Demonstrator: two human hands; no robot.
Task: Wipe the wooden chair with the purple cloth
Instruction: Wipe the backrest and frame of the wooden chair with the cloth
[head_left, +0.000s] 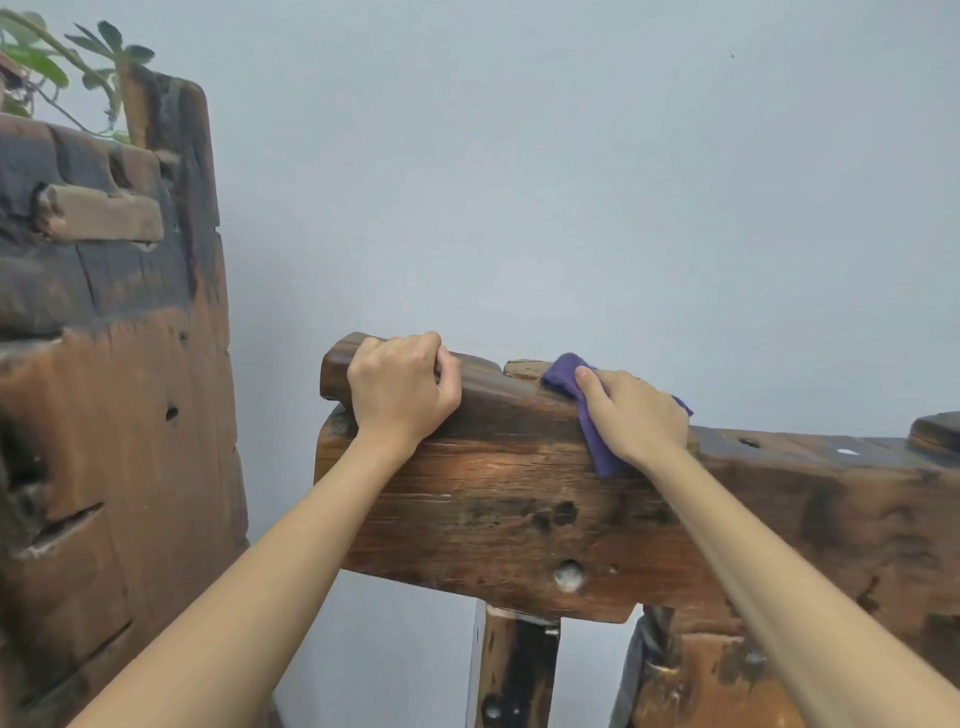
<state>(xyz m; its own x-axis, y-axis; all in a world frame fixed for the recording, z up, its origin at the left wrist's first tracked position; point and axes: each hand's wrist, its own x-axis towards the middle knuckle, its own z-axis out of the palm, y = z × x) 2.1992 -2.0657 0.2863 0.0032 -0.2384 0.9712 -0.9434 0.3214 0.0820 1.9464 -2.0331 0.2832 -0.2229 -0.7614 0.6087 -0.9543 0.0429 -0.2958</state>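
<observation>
**Desk:** Bare forearms fill the foreground. What are they doing?

**Photographer:** Both reach up to the top rail of the wooden chair (519, 499), a thick slab of weathered, dark-stained timber with knots, bored holes and a notch cut into its upper edge. The left hand (400, 387) is at the rail's left end, its fingers (439, 358) curled shut over the rounded top edge, seemingly to brace the piece.

**Desk:** And the cloth?

**Photographer:** The purple cloth (592, 421) is draped over the rail's top edge, right of the notch, and hangs a short way down the front face. The right hand (636, 415) lies flat on it, fingers (589, 382) pressing the soft, bunched fabric to the wood rather than pinching it.

**Desk:** So which step is this?

**Photographer:** Wiping is in hand, I'd judge, on the rail's upper edge. The next stroke calls for steady pressure along the rail, with care at the notch and rough grain, where the fabric could snag.

**Desk:** Anything else in shot?

**Photographer:** Left of the rail stands a taller wooden panel (114, 364), cracked and charred-looking, with a leafy plant (47, 57) above it. Behind the rail is a plain pale wall (571, 182).
</observation>
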